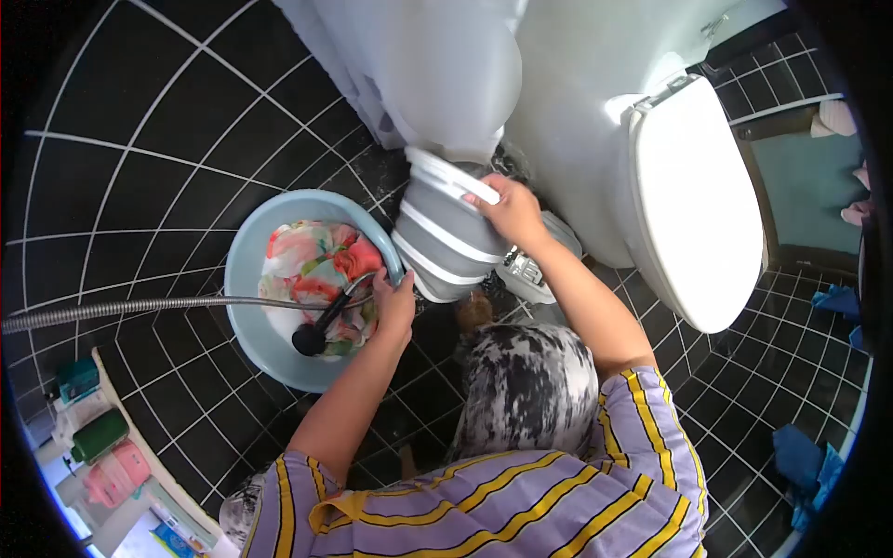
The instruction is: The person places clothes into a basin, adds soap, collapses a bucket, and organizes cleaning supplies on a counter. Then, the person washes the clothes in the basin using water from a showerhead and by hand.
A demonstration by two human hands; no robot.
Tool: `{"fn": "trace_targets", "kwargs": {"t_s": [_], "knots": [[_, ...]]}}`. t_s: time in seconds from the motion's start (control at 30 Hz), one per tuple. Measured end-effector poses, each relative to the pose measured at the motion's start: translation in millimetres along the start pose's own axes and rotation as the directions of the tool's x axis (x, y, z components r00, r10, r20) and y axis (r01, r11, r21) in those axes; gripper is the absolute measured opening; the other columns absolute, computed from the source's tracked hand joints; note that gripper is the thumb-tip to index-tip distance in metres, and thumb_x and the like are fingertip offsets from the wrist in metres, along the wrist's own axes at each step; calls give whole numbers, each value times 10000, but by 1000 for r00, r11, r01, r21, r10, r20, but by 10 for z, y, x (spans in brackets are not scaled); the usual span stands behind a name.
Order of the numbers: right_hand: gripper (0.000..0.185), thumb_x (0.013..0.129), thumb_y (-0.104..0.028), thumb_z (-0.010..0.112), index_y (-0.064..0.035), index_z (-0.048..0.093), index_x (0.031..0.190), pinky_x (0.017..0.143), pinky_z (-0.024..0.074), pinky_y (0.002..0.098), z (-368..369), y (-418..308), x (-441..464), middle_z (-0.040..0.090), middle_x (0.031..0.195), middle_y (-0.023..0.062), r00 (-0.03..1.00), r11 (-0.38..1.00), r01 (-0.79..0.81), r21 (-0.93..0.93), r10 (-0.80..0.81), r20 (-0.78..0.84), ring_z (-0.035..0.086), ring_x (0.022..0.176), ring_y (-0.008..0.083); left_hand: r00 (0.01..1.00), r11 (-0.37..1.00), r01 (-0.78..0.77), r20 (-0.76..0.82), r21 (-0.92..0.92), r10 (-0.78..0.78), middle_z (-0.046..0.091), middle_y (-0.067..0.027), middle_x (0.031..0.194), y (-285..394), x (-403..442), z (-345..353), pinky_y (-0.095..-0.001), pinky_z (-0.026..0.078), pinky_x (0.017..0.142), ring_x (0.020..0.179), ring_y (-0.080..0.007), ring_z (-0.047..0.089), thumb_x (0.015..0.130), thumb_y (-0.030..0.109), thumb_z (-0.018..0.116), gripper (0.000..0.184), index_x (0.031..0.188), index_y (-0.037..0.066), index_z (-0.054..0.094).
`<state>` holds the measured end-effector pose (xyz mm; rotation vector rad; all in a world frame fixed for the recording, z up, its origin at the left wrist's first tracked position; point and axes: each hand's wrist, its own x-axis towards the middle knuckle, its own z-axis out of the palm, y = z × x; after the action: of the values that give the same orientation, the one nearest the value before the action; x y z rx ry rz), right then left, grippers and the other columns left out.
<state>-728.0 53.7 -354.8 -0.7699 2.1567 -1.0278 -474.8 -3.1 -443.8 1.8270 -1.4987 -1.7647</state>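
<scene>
The light blue basin [312,199], the biggest vessel, stands on the dark tiled floor [420,358] at the person's left. With wet-looking laundry and what appears to be water inside, it is probably heavy and liable to slosh; its thick rim seems the sound place to hold, best from two opposite sides. The grey-and-white tub [446,201] is just beside it, to the right, tilted with its rim turned away from the person. Its banded wall looks foldable, so it is likely light but apt to give when squeezed; the stiffer white rim offers the better hold. The laundry [314,265], white with red and green, looks soft, limp and slippery. Across it lies the black shower head [309,339], probably hard and light, its metal hose [139,308] running in from the left.

The right arm reaches far forward, and the right hand [514,214] pinches the tub's rim between thumb and fingers. The left arm is bent less far out; the left hand [395,305] curls over the basin's near right rim, and whether it also grips the hose I cannot tell.
</scene>
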Motion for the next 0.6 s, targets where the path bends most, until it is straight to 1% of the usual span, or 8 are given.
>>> {"fn": "trace_targets", "kwargs": {"t_s": [0.07, 0.1, 0.13, 0.23, 0.3, 0.4, 0.5, 0.6], "knots": [[220, 885, -263, 715, -72, 682, 987, 688, 460, 249, -78, 134, 5, 666, 774, -7, 1000, 944, -3, 330, 3, -2, 565, 721, 60, 1000, 962, 9, -20, -273, -15, 416, -183, 1427, 226, -214, 58, -379, 304, 1095, 1313, -285, 405, 972, 399, 539, 686, 1457, -22, 297], [220, 893, -253, 709, -60, 678, 995, 707, 459, 244, -131, 98, -34, 668, 801, -8, 1000, 917, 7, 399, 3, -25, 566, 744, 60, 999, 915, 8, -28, -403, -22, 384, -202, 1458, 320, -279, 92, -383, 291, 1109, 1344, -299, 379, 986, 415, 509, 683, 1456, -34, 300], [221, 901, -242, 703, -48, 673, 1003, 726, 457, 240, -190, -19, -108, 669, 829, -9, 999, 884, 19, 467, 3, -47, 567, 767, 61, 999, 921, -17, -39, -389, 2, 340, -207, 1500, 389, -319, 83, -377, 245, 1134, 1368, -298, 356, 1019, 437, 400, 654, 1465, -29, 292], [257, 920, -230, 690, -19, 654, 1061, 796, 454, 241, -282, -141, -181, 671, 940, 6, 997, 817, 65, 573, -31, -69, 571, 850, 70, 942, 926, -336, -71, -171, 329, 343, -206, 1498, 721, -426, 13, -377, 249, 1132, 1370, -285, 350, 1036, 376, 386, 589, 1460, -24, 308], [273, 920, -239, 690, -16, 651, 1073, 801, 456, 246, -242, -110, -180, 673, 946, 12, 996, 737, 61, 673, 2, -93, 573, 854, 72, 885, 892, -452, -113, 20, 451, 381, -241, 1431, 947, -495, -75, -431, 258, 1121, 1339, -365, 358, 1026, 306, 440, 536, 1432, -31, 345], [408, 953, -308, 639, -18, 577, 1232, 883, 467, 293, -129, 162, -154, 656, 1116, 64, 992, 585, -45, 809, 120, -32, 592, 1000, 132, 725, 694, -617, -75, 370, 685, 442, -260, 1306, 1222, -648, -212, -508, 307, 1060, 1236, -445, 407, 956, 276, 586, 528, 1354, -39, 442], [558, 956, -399, 611, -29, 476, 1350, 946, 493, 371, 10, 396, -161, 591, 1281, 124, 980, 342, -139, 930, 180, 80, 588, 1133, 209, 515, 366, -699, 77, 614, 854, 460, -240, 1298, 1586, -854, -269, -504, 331, 1031, 1225, -414, 426, 894, 294, 670, 512, 1293, 5, 531], [604, 952, -439, 592, -30, 446, 1371, 986, 507, 439, 150, 503, -189, 577, 1307, 137, 962, 133, -222, 966, 190, 195, 585, 1179, 250, 479, 277, -709, 154, 649, 864, 473, -217, 1326, 1868, -1040, -242, -478, 334, 1036, 1234, -385, 437, 840, 264, 729, 498, 1268, 53, 588]]}}
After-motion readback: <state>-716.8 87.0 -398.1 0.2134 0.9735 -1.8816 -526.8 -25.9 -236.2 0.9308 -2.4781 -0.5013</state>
